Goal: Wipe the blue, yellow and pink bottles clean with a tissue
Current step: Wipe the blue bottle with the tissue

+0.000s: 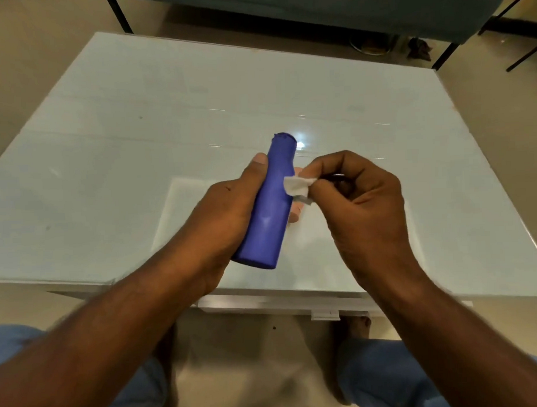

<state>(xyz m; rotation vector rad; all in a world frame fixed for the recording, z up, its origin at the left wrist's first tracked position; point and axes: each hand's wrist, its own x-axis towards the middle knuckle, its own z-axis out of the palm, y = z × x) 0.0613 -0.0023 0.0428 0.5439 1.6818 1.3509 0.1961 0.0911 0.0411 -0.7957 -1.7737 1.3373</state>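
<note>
My left hand (pixel 231 210) grips a blue bottle (pixel 272 209) above the glass table, its cap end pointing away from me and its base toward me. The thumb lies along the bottle's left side and the fingertips show on its right. My right hand (pixel 358 206) pinches a small folded white tissue (pixel 298 185) against the bottle's right side, just below the neck. No yellow or pink bottle is in view.
A pale glass-topped table (pixel 137 147) fills the middle of the view, with its near edge just below my hands. Behind it stands a dark bench with black metal legs (pixel 444 54). My knees in blue trousers and my feet are below the table edge.
</note>
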